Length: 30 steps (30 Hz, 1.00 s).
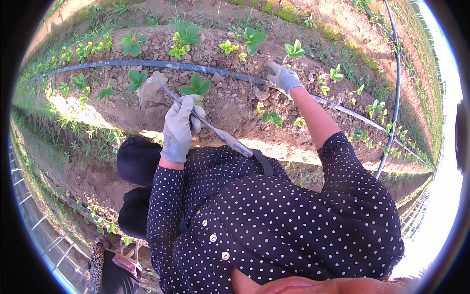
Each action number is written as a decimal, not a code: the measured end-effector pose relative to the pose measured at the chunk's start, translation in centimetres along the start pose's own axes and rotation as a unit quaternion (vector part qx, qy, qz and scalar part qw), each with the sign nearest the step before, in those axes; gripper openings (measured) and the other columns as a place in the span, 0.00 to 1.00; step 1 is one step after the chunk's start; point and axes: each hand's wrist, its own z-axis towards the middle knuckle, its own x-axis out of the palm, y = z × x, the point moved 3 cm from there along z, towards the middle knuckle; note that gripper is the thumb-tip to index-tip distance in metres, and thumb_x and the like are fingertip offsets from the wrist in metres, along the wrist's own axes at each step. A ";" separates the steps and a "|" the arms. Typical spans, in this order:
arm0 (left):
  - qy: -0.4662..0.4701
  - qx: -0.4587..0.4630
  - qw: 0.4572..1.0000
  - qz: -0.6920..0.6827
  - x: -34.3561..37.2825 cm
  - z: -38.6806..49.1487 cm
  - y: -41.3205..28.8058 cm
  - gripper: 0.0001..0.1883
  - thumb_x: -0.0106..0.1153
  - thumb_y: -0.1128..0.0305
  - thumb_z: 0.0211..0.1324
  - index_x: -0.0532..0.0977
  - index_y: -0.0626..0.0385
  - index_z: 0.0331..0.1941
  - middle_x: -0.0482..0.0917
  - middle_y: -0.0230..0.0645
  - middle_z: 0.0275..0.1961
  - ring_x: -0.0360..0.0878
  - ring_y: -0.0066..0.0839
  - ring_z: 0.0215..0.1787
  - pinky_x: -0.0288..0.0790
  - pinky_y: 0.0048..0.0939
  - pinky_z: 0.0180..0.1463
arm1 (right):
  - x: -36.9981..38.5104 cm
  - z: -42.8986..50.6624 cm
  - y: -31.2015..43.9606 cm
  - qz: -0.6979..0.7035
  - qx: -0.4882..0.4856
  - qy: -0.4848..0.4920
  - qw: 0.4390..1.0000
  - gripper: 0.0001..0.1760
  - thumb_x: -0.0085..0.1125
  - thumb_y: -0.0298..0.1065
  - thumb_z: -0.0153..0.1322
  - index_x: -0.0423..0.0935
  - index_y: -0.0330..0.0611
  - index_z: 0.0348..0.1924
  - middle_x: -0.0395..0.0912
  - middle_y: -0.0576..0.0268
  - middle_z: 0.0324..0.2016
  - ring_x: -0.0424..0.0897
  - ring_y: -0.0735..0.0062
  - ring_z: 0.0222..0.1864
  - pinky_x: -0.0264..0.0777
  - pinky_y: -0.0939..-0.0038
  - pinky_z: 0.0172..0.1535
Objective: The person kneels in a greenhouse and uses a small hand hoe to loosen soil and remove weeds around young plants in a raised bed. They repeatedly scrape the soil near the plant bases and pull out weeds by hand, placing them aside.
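Observation:
My left hand (pixel 182 123), in a pale grey work glove, is closed around the shaft of a hand hoe (pixel 232 140). The hoe's flat, soil-coated blade (pixel 149 89) rests at or just above the bed, close to a young leafy plant (pixel 137 80). Farther right, my gloved right hand (pixel 284 78) reaches down to the crumbly soil of the raised bed (pixel 235 101), touching or nearly touching the black drip line (pixel 172 65). A small seedling (pixel 294 50), probably strawberry, stands just beyond that hand. Its fingertips are partly hidden against the soil, so any grip there is unclear.
Several similar seedlings (pixel 197 85) grow on both sides of the drip line. A dark pipe (pixel 396 88) crosses the bed at right. At lower left, another person's patterned sleeve (pixel 96 266) shows beside a small wooden-framed seat (pixel 126 257). Weedy grass (pixel 86 128) edges the bed.

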 end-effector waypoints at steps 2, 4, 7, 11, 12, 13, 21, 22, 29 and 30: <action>-0.017 0.000 1.000 0.017 -0.5 -0.3 -0.2 0.18 0.51 0.56 0.81 0.80 0.60 0.52 0.83 0.29 0.31 0.70 0.13 0.19 0.64 0.18 0.23 | 1.1 0.1 0.1 -0.108 -0.002 0.057 0.993 0.18 0.62 0.47 0.73 0.84 0.56 0.54 0.88 0.48 0.44 0.88 0.46 0.47 0.80 0.53 0.52; -0.030 0.005 0.999 0.022 -0.8 -0.4 -0.3 0.18 0.52 0.57 0.81 0.80 0.60 0.53 0.83 0.30 0.31 0.70 0.13 0.19 0.65 0.18 0.23 | 1.4 0.4 0.0 -0.121 -0.022 0.047 0.991 0.16 0.62 0.46 0.73 0.85 0.56 0.52 0.88 0.48 0.43 0.87 0.45 0.46 0.80 0.53 0.51; -0.031 0.004 0.999 0.018 -1.1 -0.5 -0.4 0.18 0.52 0.57 0.81 0.80 0.61 0.52 0.84 0.30 0.31 0.70 0.13 0.19 0.64 0.18 0.23 | 0.1 1.1 -0.9 0.048 0.001 0.008 0.999 0.12 0.63 0.43 0.75 0.86 0.49 0.47 0.89 0.55 0.37 0.87 0.59 0.39 0.79 0.60 0.46; -0.026 0.002 0.999 0.018 -1.1 -0.4 -0.6 0.17 0.52 0.57 0.81 0.80 0.61 0.52 0.83 0.29 0.31 0.70 0.13 0.19 0.64 0.17 0.23 | -5.4 2.3 -1.7 0.329 -0.017 -0.003 0.944 0.12 0.65 0.40 0.78 0.84 0.41 0.47 0.87 0.63 0.33 0.85 0.71 0.38 0.79 0.65 0.45; -0.026 0.000 1.000 0.014 -1.1 -0.3 -0.5 0.17 0.52 0.57 0.81 0.80 0.61 0.52 0.83 0.29 0.31 0.70 0.13 0.19 0.64 0.17 0.23 | -7.5 2.2 -2.2 0.436 -0.019 -0.036 0.899 0.13 0.64 0.40 0.78 0.82 0.42 0.51 0.86 0.62 0.35 0.85 0.70 0.36 0.80 0.66 0.43; -0.029 -0.001 1.000 0.008 -1.1 -0.3 -0.5 0.17 0.52 0.57 0.81 0.80 0.61 0.52 0.83 0.29 0.31 0.70 0.13 0.20 0.64 0.17 0.23 | -9.3 2.3 -2.5 0.538 -0.025 -0.068 0.840 0.15 0.63 0.39 0.79 0.80 0.43 0.55 0.86 0.61 0.37 0.84 0.69 0.34 0.81 0.67 0.41; -0.025 0.001 1.000 0.017 -1.4 -0.3 -0.4 0.18 0.52 0.56 0.81 0.79 0.60 0.53 0.83 0.28 0.31 0.70 0.13 0.21 0.64 0.17 0.25 | -4.2 -0.8 2.2 0.339 0.019 -0.110 0.934 0.20 0.57 0.43 0.80 0.78 0.49 0.63 0.86 0.55 0.47 0.86 0.64 0.46 0.81 0.64 0.54; -0.028 0.004 0.999 0.017 -1.4 -0.3 -0.4 0.18 0.52 0.56 0.81 0.79 0.60 0.53 0.83 0.28 0.31 0.70 0.13 0.21 0.64 0.17 0.25 | -2.3 -1.2 4.0 0.258 -0.018 -0.061 0.964 0.18 0.58 0.43 0.79 0.81 0.49 0.59 0.86 0.56 0.47 0.87 0.64 0.45 0.81 0.65 0.53; -0.051 0.017 0.998 0.024 -2.4 -1.6 -1.2 0.18 0.52 0.56 0.81 0.79 0.61 0.54 0.83 0.28 0.31 0.71 0.13 0.22 0.64 0.17 0.26 | 4.4 0.2 12.3 -0.194 -0.128 -0.018 0.973 0.12 0.61 0.40 0.75 0.80 0.52 0.51 0.82 0.55 0.46 0.87 0.53 0.45 0.81 0.55 0.47; -0.058 0.020 0.998 0.017 -2.8 -1.9 -1.3 0.19 0.52 0.56 0.81 0.79 0.61 0.54 0.83 0.28 0.31 0.71 0.13 0.22 0.64 0.17 0.26 | 4.7 0.1 12.7 -0.222 -0.150 -0.064 0.961 0.12 0.61 0.39 0.74 0.79 0.53 0.51 0.81 0.57 0.45 0.86 0.54 0.45 0.81 0.54 0.46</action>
